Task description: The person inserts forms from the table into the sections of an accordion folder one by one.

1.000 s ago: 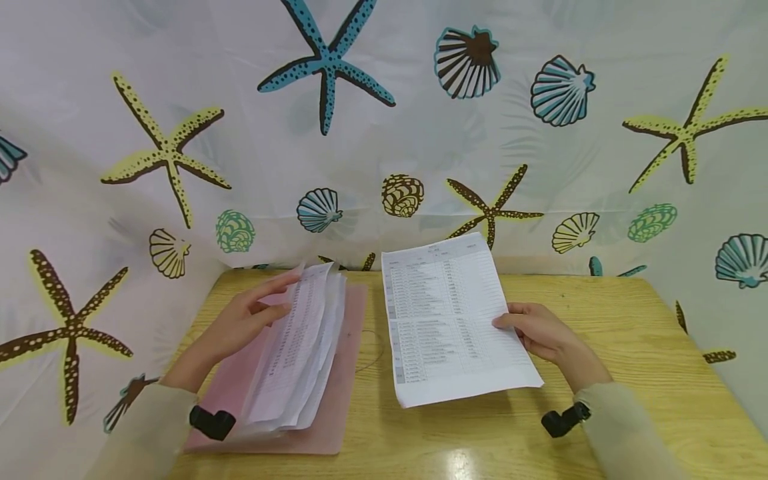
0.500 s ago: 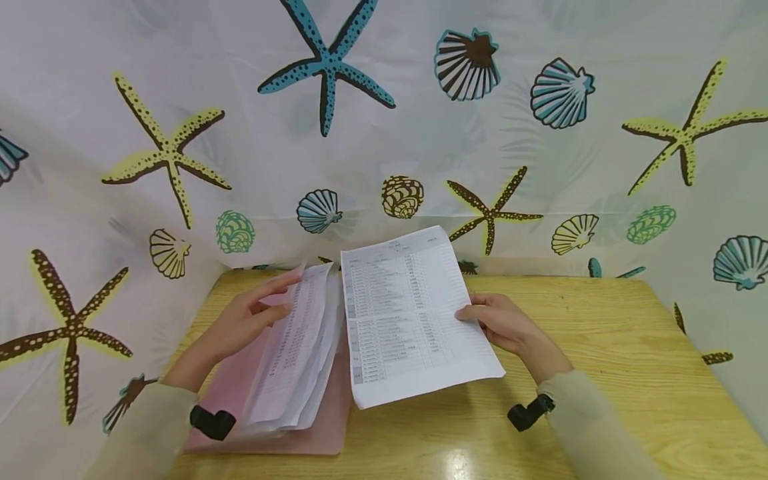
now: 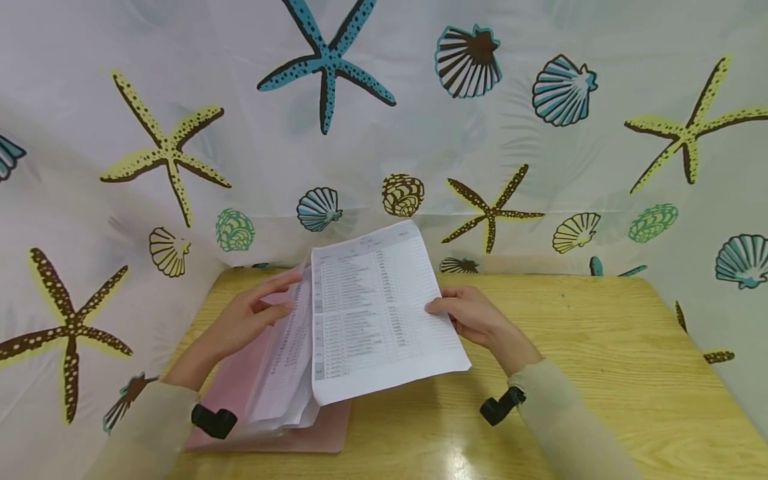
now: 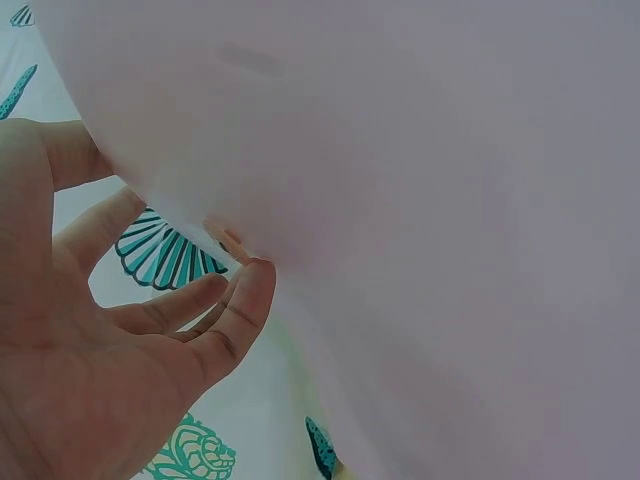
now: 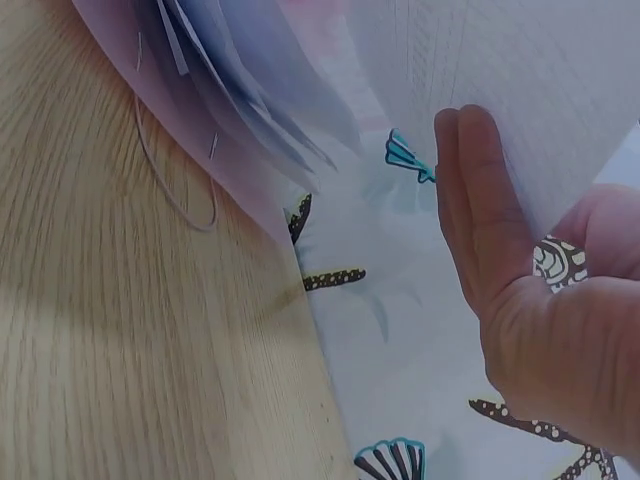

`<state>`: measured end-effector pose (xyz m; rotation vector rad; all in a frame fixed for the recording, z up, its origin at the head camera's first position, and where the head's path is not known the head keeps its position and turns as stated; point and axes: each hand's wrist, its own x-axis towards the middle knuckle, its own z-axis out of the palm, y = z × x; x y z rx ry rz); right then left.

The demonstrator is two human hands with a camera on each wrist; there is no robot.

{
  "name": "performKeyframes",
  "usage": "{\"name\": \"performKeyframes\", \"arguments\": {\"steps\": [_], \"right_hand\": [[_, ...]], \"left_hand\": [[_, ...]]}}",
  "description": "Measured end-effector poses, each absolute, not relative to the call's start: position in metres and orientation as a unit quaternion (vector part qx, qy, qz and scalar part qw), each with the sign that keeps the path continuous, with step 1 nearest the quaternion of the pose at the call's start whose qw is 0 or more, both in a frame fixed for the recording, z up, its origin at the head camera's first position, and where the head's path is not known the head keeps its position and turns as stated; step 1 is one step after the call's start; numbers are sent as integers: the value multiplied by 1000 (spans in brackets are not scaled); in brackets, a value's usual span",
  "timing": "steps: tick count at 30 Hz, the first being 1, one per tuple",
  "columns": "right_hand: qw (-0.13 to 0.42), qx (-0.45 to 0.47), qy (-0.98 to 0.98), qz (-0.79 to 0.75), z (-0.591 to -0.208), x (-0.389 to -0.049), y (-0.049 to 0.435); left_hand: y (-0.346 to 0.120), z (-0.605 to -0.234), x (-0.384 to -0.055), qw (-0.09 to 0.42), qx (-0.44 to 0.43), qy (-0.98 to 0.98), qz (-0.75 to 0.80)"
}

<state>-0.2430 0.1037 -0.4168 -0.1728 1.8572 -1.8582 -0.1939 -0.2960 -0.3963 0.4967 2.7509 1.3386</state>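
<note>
My right hand (image 3: 474,317) pinches a printed sheet of paper (image 3: 378,313) by its right edge, thumb on the printed face. The sheet is raised and tilted, its left side overlapping the papers (image 3: 285,353) inside a pink folder (image 3: 327,437). In the right wrist view, straight fingers (image 5: 485,190) back the same paper (image 5: 570,90). My left hand (image 3: 243,323) holds up the folder's pink front cover at its edge. From the left wrist, that cover (image 4: 450,200) fills much of the view, with fingertips on both sides of its edge.
The folder lies at the left of a wooden table (image 3: 576,333). A thin elastic loop (image 5: 165,200) hangs from its edge. A white curtain (image 3: 372,153) printed with starfish and shells stands behind the table and at both sides. Each wrist wears a small black camera (image 3: 214,421).
My right hand has carried the printed sheet leftward from over the bare table until it overlaps the open folder. The left hand has stayed in place on the cover.
</note>
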Motion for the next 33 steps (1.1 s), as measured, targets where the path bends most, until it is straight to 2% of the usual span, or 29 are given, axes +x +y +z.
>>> {"name": "performKeyframes", "arguments": {"steps": [17, 33], "right_hand": [[266, -75, 668, -691, -413, -242, 77], [271, -57, 674, -685, -404, -238, 77]], "left_hand": [[-294, -396, -194, 29, 148, 888, 434], [-294, -398, -194, 18, 159, 885, 437]]}}
